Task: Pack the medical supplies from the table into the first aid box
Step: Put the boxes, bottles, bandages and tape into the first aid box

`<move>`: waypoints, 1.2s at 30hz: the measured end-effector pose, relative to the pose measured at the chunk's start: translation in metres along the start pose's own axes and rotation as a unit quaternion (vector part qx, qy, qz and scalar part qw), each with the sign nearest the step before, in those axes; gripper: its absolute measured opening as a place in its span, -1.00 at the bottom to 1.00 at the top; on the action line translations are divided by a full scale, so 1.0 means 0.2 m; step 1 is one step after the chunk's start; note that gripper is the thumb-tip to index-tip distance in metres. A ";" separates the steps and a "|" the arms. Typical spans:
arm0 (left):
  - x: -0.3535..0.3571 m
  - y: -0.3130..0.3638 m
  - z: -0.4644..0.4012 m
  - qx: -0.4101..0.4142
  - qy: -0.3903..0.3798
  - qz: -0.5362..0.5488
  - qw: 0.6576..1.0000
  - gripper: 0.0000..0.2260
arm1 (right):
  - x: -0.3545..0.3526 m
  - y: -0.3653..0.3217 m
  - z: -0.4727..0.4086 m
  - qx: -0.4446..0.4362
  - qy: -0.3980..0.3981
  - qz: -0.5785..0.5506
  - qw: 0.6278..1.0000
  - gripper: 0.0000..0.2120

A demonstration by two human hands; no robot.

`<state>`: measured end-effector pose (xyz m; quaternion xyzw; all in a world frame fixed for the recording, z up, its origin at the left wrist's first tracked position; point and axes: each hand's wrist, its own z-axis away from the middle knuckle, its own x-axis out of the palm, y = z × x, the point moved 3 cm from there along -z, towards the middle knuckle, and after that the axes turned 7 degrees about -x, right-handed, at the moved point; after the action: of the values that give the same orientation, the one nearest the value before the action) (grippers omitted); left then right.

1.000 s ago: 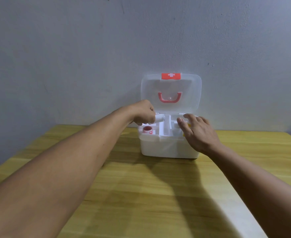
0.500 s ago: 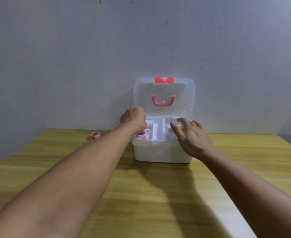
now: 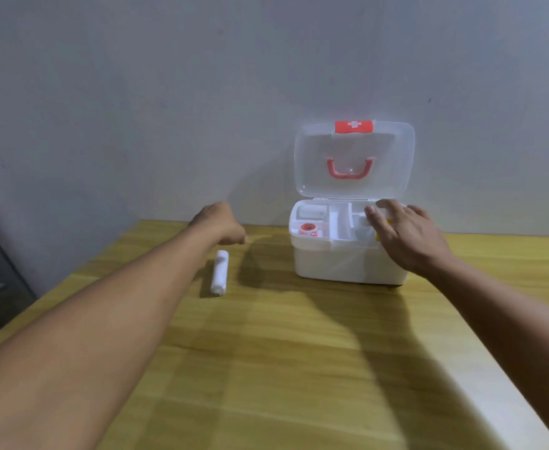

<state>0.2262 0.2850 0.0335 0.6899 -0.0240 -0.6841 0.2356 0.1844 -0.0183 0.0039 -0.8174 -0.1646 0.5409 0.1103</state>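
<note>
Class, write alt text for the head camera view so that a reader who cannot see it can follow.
An open first aid box stands on a wooden table, the right hand resting on its rim. The left hand reaches left of it, beyond a white bandage roll lying on the table.

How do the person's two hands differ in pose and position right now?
The left hand is curled into a loose fist over the table, left of the first aid box; the right hand is spread open, resting on the box's right side. The left hand hovers beyond the gauze roll; the right is far from it. Neither visibly holds anything.
</note>
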 end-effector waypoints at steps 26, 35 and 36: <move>0.24 -0.04 -0.33 0.012 0.048 0.058 0.997 -0.70 | 0.01 -0.01 0.01 -0.002 0.020 -0.004 1.000 -0.38; 0.04 0.16 -0.19 0.098 0.001 0.145 0.985 -0.83 | 0.00 -0.03 0.02 0.021 0.013 -0.018 1.000 -0.42; 0.01 0.21 -0.14 0.122 -0.027 0.168 0.978 -0.84 | 0.00 -0.03 0.02 0.021 0.012 -0.019 1.000 -0.41</move>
<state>0.2646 0.2559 0.0461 0.6811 -0.2290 -0.6448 0.2605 0.1792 -0.0136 0.0046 -0.8184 -0.1672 0.5318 0.1393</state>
